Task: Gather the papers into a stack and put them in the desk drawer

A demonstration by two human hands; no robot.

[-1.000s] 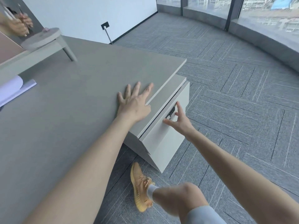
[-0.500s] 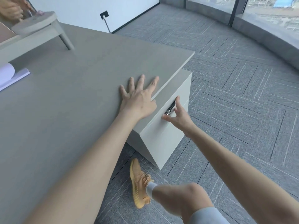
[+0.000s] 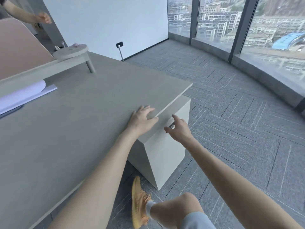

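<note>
- Your left hand [image 3: 143, 119] lies palm down on the desk [image 3: 82, 123] near its right edge, fingers spread and loosely curled, gripping nothing.
- Your right hand [image 3: 179, 128] reaches to the drawer [image 3: 165, 151] front just below that edge, open, with thumb and forefinger apart on either side of the small dark handle [image 3: 172, 125]; they are at the handle, but you cannot tell whether they touch it.
- The drawer sits flush in the pale cabinet under the desk's right end; it looks shut.
- No paper is in either hand. Some sheets [image 3: 24, 96] lie far to the left on the desk, one curling up and one flat, partly under the raised shelf [image 3: 33, 71].
- You cannot tell from here whether those sheets are a stack or loose, since the left border cuts them off.
- A dark flat thing [image 3: 11, 111] pokes out from under the sheets at the left border; too little shows to name it.
- A round stand [image 3: 71, 51] rests on the shelf at the far left, beside a pink panel [image 3: 19, 47].
- Another person's hand [image 3: 43, 18] shows at the far left corner, behind the panel.
- Your bent knee [image 3: 186, 202] and orange shoe [image 3: 139, 202] are near, on the grey carpet [image 3: 231, 129] by the cabinet.
- Windows [image 3: 272, 30] curve along the far right, with buildings outside.
</note>
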